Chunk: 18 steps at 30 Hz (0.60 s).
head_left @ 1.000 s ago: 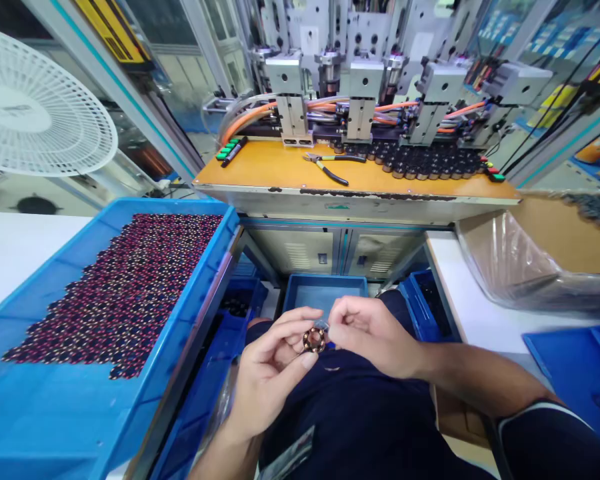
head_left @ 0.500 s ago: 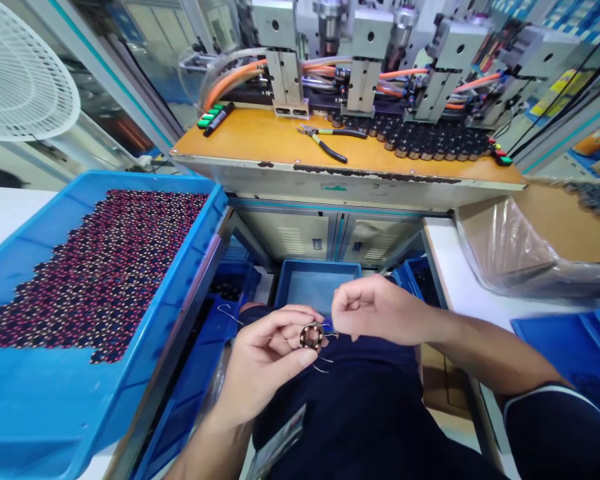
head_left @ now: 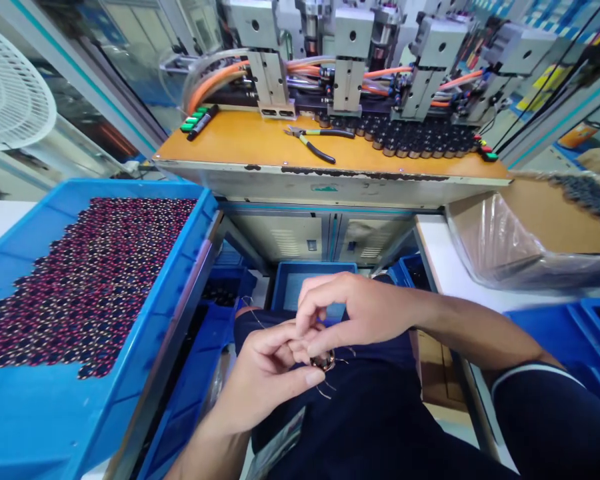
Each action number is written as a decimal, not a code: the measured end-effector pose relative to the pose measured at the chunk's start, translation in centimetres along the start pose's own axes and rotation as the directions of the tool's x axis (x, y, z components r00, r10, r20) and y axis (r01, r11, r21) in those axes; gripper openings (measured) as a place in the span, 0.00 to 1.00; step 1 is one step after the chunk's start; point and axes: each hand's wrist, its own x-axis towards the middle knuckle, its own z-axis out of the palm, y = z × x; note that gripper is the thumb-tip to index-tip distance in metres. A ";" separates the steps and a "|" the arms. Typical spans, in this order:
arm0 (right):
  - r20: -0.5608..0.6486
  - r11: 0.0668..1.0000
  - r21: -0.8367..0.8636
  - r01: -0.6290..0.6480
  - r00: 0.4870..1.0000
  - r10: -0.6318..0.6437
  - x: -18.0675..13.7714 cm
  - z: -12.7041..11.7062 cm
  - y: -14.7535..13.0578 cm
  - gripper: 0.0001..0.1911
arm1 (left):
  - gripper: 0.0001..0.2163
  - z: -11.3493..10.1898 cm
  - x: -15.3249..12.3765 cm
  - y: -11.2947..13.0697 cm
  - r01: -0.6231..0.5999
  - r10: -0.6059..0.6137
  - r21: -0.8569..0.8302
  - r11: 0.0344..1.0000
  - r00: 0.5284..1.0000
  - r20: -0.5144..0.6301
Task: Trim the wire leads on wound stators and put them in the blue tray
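Observation:
My left hand [head_left: 267,377] pinches a small round copper-wound coil [head_left: 324,362] between thumb and fingers, held over my lap. Thin loose wire ends stick out from the coil. My right hand [head_left: 350,313] reaches over it from the right, its fingertips pinched together at the top of the coil, on the coil or its wires. The large blue tray [head_left: 40,427] at my left holds several rows of the same dark coils [head_left: 90,280] with red marks.
Ahead stands an orange-topped machine bench [head_left: 260,143] with pliers [head_left: 310,140], markers [head_left: 197,123] and rows of dark cylinders [head_left: 420,140]. A small blue bin [head_left: 290,283] sits below. A plastic-lined carton [head_left: 525,240] is at right, a blue tray [head_left: 580,327] beside it, a fan [head_left: 10,100] at left.
My right hand has come back from slightly apart onto the coil and now covers its top. Both hands sank a little toward my lap. The view shifted slightly.

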 end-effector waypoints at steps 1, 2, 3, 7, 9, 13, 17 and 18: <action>0.013 1.000 -0.001 0.031 0.999 -0.031 0.3 0.2 0.1 0.04 | 0.17 0.1 0.0 0.0 0.010 -0.010 -0.012 1.000 1.000 0.009; 0.000 0.999 -0.007 0.039 0.999 -0.039 0.5 0.4 0.1 0.04 | 0.17 0.1 -0.1 0.0 0.011 -0.010 -0.018 1.000 1.000 0.013; -0.035 0.999 -0.020 0.030 0.999 -0.030 0.6 0.6 0.2 0.05 | 0.17 0.1 -0.1 0.0 0.005 -0.005 -0.015 1.000 1.000 0.007; -0.253 0.995 -0.044 -0.086 0.965 0.072 0.0 1.2 0.1 0.08 | 0.15 -0.3 -0.5 0.1 -0.073 0.078 0.055 0.996 0.992 -0.096; -0.315 0.989 0.001 -0.146 0.939 0.138 -0.5 1.4 -0.2 0.09 | 0.15 -0.5 -0.6 0.1 -0.127 0.139 0.088 0.988 0.979 -0.147; -0.286 0.949 0.152 -0.276 0.907 0.310 -1.2 1.6 -1.1 0.07 | 0.15 -0.5 -0.5 -0.1 -0.212 0.229 0.131 0.968 0.964 -0.133; -0.205 0.924 0.075 -0.376 0.901 0.383 -1.3 1.5 -2.1 0.02 | 0.14 -0.2 -0.2 0.0 -0.224 0.247 0.182 0.958 0.962 -0.113; -0.199 0.923 0.028 -0.383 0.903 0.380 -1.2 1.4 -2.3 0.02 | 0.14 -0.2 -0.2 0.0 -0.220 0.244 0.188 0.957 0.963 -0.112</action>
